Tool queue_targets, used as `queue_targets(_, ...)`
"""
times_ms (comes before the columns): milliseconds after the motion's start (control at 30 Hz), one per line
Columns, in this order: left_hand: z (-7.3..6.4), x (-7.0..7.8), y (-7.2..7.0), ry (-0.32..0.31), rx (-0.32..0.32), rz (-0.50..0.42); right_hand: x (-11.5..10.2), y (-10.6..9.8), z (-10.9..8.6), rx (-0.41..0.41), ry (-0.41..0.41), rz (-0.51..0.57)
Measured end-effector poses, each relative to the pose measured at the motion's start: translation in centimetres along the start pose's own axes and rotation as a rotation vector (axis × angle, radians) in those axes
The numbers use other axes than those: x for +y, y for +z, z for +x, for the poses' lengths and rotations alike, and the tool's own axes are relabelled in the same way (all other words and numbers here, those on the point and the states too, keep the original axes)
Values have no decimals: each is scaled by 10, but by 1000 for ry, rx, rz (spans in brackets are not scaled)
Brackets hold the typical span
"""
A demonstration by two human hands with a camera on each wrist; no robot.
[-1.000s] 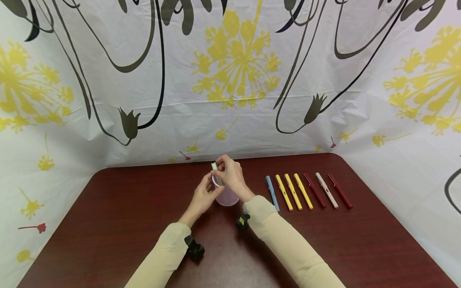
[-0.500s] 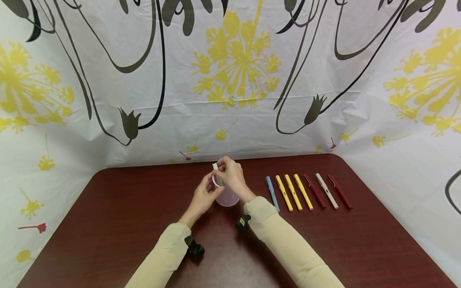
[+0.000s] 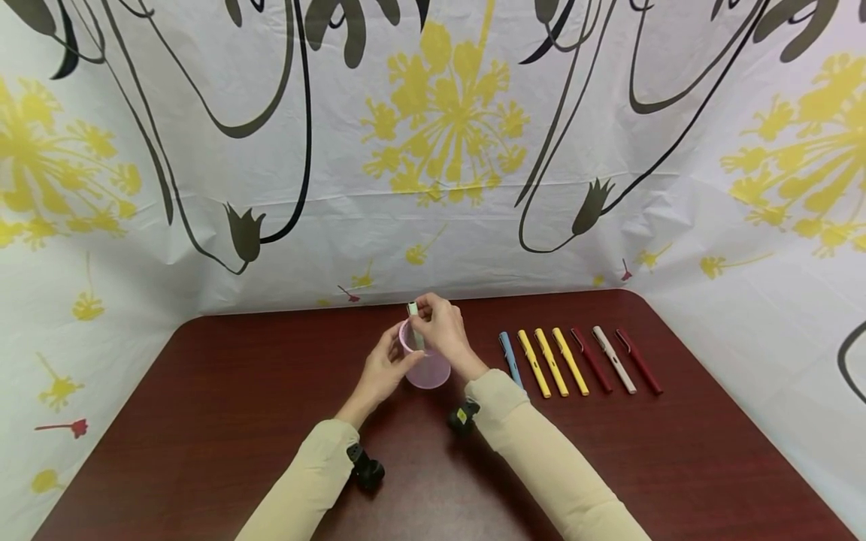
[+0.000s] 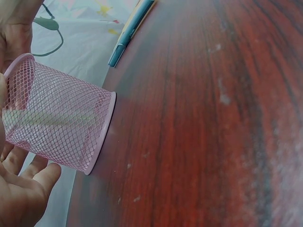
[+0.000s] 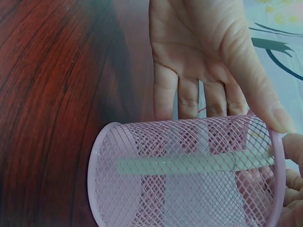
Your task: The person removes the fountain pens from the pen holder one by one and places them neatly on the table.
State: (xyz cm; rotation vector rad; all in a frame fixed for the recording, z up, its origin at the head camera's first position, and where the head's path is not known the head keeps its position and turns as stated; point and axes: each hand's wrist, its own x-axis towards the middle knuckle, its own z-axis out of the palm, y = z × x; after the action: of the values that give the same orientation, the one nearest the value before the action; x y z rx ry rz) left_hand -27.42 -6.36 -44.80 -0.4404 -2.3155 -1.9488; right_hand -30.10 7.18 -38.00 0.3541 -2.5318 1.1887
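A pink mesh pen cup [image 3: 430,373] stands upright on the dark wood table. My left hand [image 3: 386,368] holds it near the top. In the right wrist view the left thumb [image 5: 279,118] lies at the rim, with the fingers behind the mesh. My right hand [image 3: 443,330] is over the cup's mouth and pinches a pale green pen [image 3: 413,309] by its upper end. Through the mesh, the pen's lower part [image 5: 189,164] shows inside the cup, reaching down close to the bottom.
To the right of the cup lies a row of pens: a blue pen [image 3: 511,359], several yellow pens [image 3: 551,361], a dark red pen [image 3: 591,359], a white pen [image 3: 614,359] and another dark red pen [image 3: 639,361]. A patterned curtain [image 3: 325,248] hangs behind the table [image 3: 271,391].
The right hand has shifted slightly to the right, and the pale green pen's top has moved right with it and stands straighter. The left hand and the pen cup are nearly still.
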Motion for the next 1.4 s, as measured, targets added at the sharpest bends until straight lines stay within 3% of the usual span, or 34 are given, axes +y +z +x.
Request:
queue_targets(467,0,0,1,20,14,-4,4,-24,6,96,109,171)
queue_targets(633,-1,0,1,14,22,0,5,-33,9,103,188,383)
queue_targets(867,-13,34,1,12,7,-21,4,-46,10,147,219,672)
queue_targets(1000,-13,32,1,21,-2,-56,4,-52,11,173,217,801)
queue_targets(1267,-13,34,2,22,4,-49,7,-71,9,193,235,923)
queue_targets(1400,-14,34,2,25,7,-44,8,-82,7,188,233,931)
